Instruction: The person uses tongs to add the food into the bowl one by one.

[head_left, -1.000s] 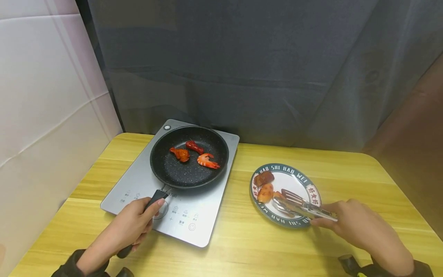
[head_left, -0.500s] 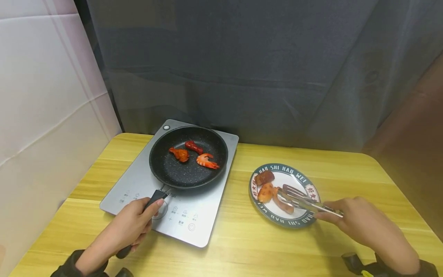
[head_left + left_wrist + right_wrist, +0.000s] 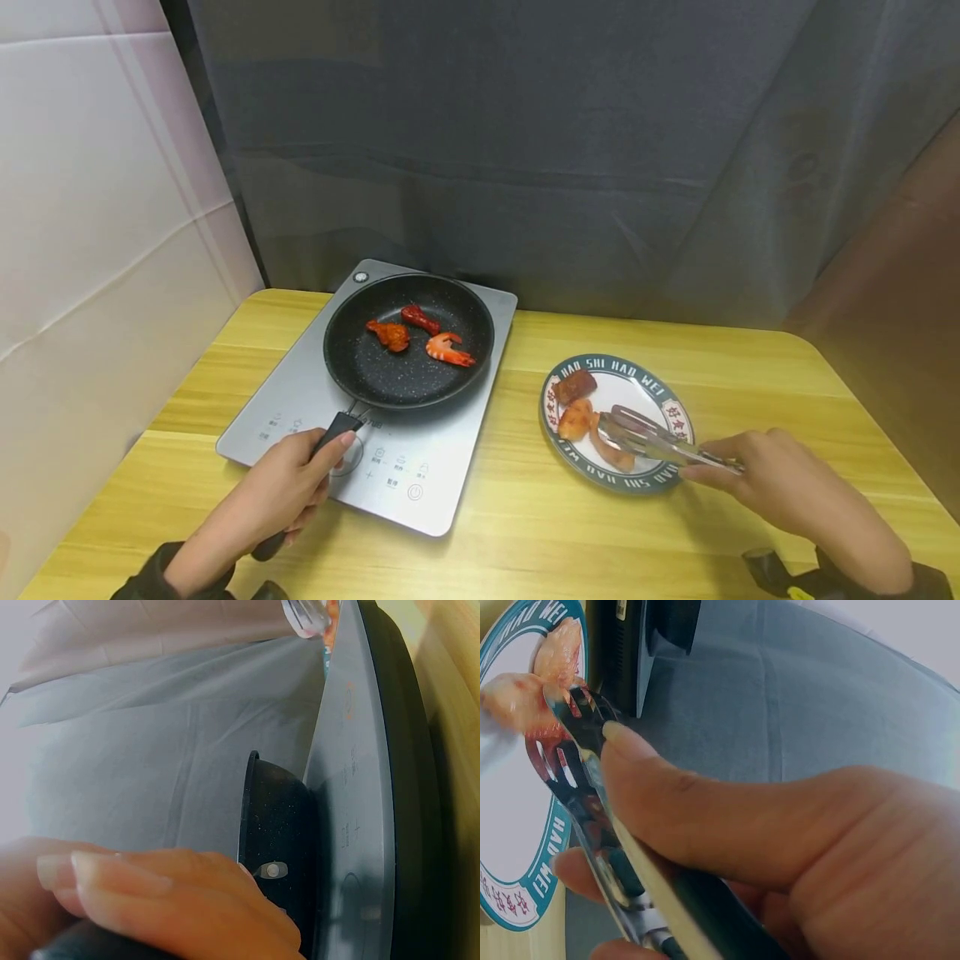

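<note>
A person's two hands work at a wooden table point(image 3: 525, 533); the right hand point(image 3: 795, 492) grips metal tongs point(image 3: 652, 440), thumb on one side and fingers on the other; the left hand point(image 3: 292, 483) is wrapped round the handle point(image 3: 341, 429) of a black pan point(image 3: 405, 385), which sits on a silver hob point(image 3: 420, 442) at the left.

The curved piece point(image 3: 613, 454) lies on the lower left part of a plate point(image 3: 637, 393); it is to the left of the right hand and slightly farther from the person; the right hand is clearly the nearer, the left being well apart, across the hob's edge. The piece's long axis runs from far left to near right, bending as it goes; the tongs come in from the right at a shallower slant, tips over its far end (whether they touch or pinch it, I cannot tell).

It looks smooth, slim and pinkish brown, rather like a sausage; just beside its far end is a rounded, golden-orange piece point(image 3: 575, 419), and beyond that a dark brown chunk point(image 3: 575, 387); in the pan lie a striped shrimp point(image 3: 450, 350), a red drumstick point(image 3: 421, 318) and an orange-brown wing point(image 3: 389, 335).
</note>
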The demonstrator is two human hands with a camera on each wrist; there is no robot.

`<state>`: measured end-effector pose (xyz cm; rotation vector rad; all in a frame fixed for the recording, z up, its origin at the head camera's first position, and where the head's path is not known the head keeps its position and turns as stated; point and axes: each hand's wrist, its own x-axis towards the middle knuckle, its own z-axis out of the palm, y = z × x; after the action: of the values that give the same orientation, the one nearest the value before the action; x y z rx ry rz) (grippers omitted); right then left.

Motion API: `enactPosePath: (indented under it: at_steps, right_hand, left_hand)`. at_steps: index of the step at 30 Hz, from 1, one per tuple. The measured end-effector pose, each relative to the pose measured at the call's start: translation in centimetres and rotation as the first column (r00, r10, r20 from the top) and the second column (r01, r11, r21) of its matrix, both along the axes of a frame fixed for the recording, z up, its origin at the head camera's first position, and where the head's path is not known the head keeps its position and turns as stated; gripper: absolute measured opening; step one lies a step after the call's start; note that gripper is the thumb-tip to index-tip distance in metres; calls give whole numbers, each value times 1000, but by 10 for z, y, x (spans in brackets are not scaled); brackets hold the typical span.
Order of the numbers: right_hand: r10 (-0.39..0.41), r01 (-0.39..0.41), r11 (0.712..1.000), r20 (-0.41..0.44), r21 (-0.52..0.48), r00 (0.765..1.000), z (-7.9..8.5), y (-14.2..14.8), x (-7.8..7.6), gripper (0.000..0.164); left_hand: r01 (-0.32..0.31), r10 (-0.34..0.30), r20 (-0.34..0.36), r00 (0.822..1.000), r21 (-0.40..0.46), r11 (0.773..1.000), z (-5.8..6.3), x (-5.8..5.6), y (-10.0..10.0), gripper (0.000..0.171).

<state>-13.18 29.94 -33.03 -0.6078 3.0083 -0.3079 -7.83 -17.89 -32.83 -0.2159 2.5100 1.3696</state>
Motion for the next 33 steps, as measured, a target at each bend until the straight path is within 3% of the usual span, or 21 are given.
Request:
enactPosePath:
  at_steps: [5,14,20,25,33]
  right_hand:
    - [42,-42,999,46,-11,998,-1,-2,-1,21]
    - [74,-74,997,8,-17,997,-2,-2,0,19]
    - [41,-41,999,-17,-6,999,1,-2,2,22]
    - [24,-24,1000,-67,3,997,8,-5,2,31]
    - [101,-114,991,-157,-77,982,28,-26,-10,30]
  left_hand:
    - [12,-11,-6,1000,9,1000,0,0,0,46]
    - [-1,1,-4,1000,3,1000,0,0,0,45]
    - [-6,6,-5,1000,-4,1000,1,0,1,45]
    - [-16,16,-4,1000,-3,1000,1,0,1,42]
    - [-8,8,-8,1000,9,1000,-1,0,2,43]
